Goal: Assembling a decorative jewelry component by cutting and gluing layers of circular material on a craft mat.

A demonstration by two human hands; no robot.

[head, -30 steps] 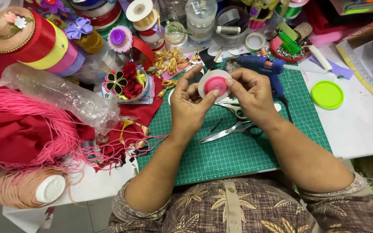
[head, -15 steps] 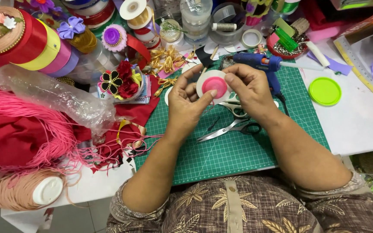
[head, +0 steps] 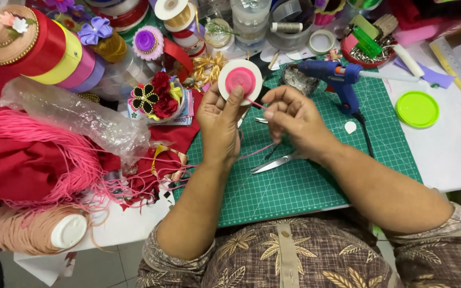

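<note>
A crumpled clear plastic bag (head: 76, 114) lies left of the mat; small printed card (head: 180, 109), perhaps a label, beside it

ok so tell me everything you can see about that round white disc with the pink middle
The disc is flat, round and white, perhaps foam or card, with a pink coil of cord at its centre. The left hand holds it upright above the green mat, thumb on its lower edge. A pink cord runs from it to the right hand.

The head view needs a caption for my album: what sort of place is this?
Most likely a home craft table. A green cutting mat covers the table, a blue glue gun lies on it, ribbon rolls are stacked nearby, and the left hand holds a cord-wound disc.
</note>
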